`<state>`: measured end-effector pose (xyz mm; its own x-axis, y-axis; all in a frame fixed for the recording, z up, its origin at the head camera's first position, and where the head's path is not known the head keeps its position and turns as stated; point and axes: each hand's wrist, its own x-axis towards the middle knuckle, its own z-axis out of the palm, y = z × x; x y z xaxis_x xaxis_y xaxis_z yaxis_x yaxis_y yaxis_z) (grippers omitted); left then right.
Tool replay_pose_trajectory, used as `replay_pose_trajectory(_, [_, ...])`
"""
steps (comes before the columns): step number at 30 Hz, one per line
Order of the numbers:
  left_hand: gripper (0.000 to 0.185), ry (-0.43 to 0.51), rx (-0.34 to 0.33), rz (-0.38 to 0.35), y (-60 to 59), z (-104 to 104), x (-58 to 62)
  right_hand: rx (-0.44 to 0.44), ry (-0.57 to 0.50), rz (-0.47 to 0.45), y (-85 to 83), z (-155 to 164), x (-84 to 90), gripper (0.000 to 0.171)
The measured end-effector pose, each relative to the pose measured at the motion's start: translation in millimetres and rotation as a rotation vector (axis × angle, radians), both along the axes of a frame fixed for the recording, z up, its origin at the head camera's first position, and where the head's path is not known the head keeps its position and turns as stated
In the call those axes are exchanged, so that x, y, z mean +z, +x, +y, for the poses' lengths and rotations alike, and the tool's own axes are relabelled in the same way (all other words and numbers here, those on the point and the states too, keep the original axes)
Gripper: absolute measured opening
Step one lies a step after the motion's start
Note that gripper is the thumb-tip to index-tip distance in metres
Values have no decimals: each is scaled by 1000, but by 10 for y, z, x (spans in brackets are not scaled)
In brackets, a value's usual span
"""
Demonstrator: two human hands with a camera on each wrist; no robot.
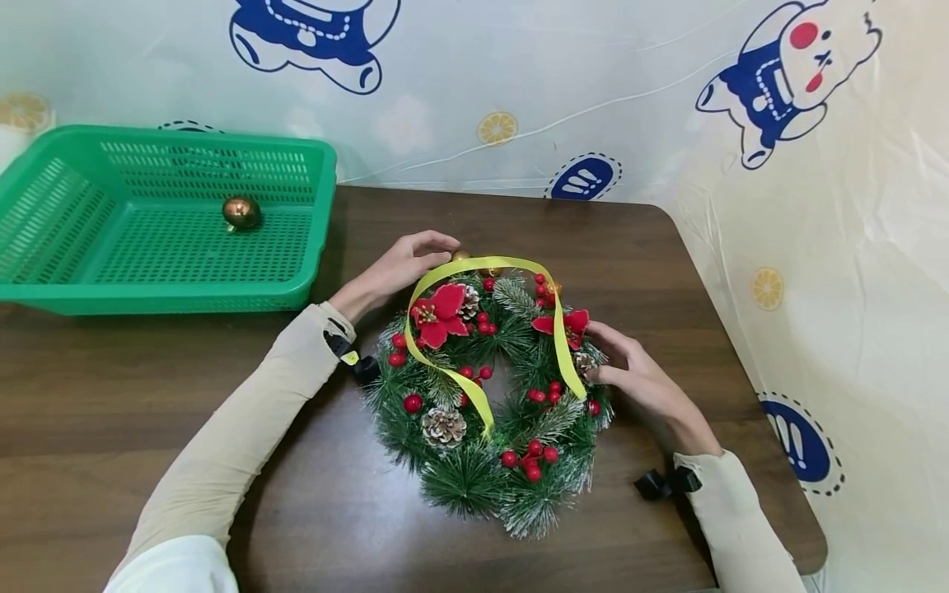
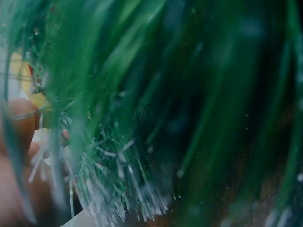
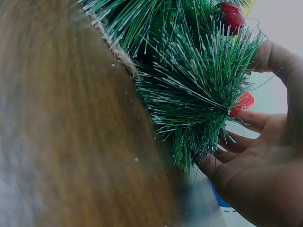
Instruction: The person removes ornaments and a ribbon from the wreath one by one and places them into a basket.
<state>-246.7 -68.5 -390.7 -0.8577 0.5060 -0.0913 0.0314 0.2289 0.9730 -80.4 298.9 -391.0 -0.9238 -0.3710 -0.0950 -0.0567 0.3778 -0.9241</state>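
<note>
Wreath [image 1: 489, 395] of green pine needles lay flat near the middle of the dark wooden table [image 1: 148, 412], studded with red berries, pine cones and two red poinsettias, a yellow ribbon [image 1: 445, 375] looped over its top and trailing down through the centre.

From my remote seat I saw the left hand [image 1: 404, 263] at the far upper rim, fingers curled over a small gold ball [image 1: 461, 256] tucked among the needles; the head view suggested a pinch on it, though I could not tell for certain, and the left wrist view gave only blurred needles and a sliver of finger. The right hand [image 1: 641, 375] rested against the right rim, fingers loosely spread into the needles beside the poinsettia [image 1: 567, 324], steadying rather than gripping, as the right wrist view bore out.

I judged the step in hand to be working the gold ball at the top rim. The next move would call for a firm pinch while the right hand kept the ring from sliding.

Beyond, at the table's far left, a green basket [image 1: 44, 288] held one bronze ball [image 1: 240, 212].
</note>
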Motion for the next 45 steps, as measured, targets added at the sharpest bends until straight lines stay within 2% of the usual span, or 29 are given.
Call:
replay_pose_trajectory(13, [43,12,-88,98,22,44,-52,-9,8,-11,13,9,-7,64])
replay_pose_trajectory(20, [39,-43,-69,163,14,65,-62,-6,16,7,8,5,11,63])
replay_pose_trajectory(30, [35,-103,-50,163,21,54,-58,-3,8,-5,8,6,14,65])
replay_pose_trajectory(45, [33,-53,-26,145,-4,-6,-4,8,-14,-14,10,-3,8,65])
